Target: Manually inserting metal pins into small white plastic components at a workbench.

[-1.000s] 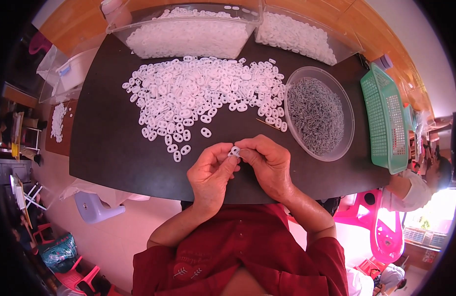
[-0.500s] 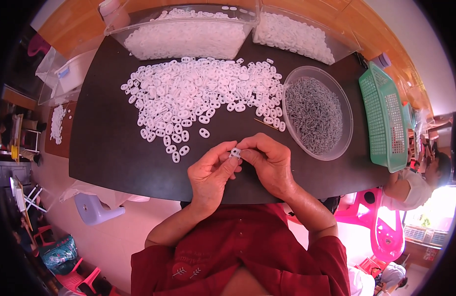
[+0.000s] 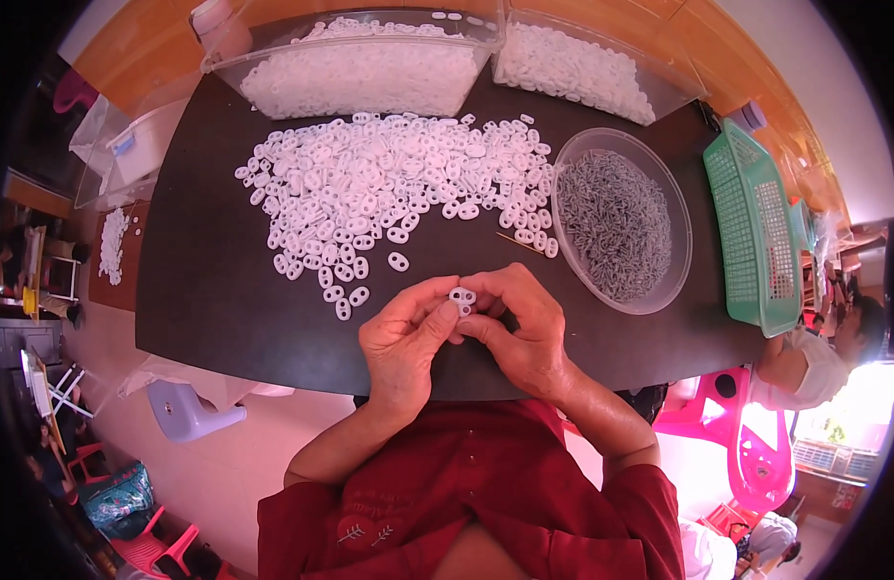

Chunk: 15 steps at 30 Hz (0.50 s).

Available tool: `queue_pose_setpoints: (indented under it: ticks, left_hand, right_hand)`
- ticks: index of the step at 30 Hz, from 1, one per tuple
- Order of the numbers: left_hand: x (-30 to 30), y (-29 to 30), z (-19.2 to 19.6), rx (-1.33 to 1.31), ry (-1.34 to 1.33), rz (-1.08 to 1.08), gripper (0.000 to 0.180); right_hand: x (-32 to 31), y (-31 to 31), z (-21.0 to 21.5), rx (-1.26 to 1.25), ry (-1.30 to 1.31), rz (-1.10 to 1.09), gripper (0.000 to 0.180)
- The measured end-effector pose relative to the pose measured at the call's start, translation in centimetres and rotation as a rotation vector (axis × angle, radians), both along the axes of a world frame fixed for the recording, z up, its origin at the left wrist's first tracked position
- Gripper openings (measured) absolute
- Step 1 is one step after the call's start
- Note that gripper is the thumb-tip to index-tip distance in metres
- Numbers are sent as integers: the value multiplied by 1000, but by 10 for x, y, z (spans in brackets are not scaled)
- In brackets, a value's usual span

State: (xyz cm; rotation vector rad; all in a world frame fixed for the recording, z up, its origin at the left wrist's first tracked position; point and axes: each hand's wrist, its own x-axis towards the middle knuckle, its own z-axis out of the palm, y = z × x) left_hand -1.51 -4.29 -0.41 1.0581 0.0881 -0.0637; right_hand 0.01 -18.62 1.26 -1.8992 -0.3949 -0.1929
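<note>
Between the fingertips of both hands, close to my body, are small white two-hole plastic pieces. They look like two ovals set crosswise, though the fingers cover part of them. My left hand is closed, its thumb pressed against their left side. My right hand pinches them from the right with thumb and index finger. A large pile of the same white two-hole ovals lies just beyond the hands. To the right stands a round clear tub full of small grey screw-like pieces.
Two clear bins, a larger one and a smaller one, hold more white pieces at the back of the dark table. A green basket stands at the right edge. A thin stick lies near the tub.
My right thumb has shifted down along the white pieces, leaving more of them showing. The pieces now face upward with several holes visible. My left hand has moved slightly left.
</note>
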Motion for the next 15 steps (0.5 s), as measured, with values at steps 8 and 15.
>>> queue_pose_setpoints:
  ticks: [8,15]
  left_hand:
    - [-4,0,-2,28,-42,15,22]
    - [-7,2,2,74,-9,16,22]
  right_hand:
    - [-3,0,-5,49,25,16,34]
    - [-1,-3,-3,131,117,51,26]
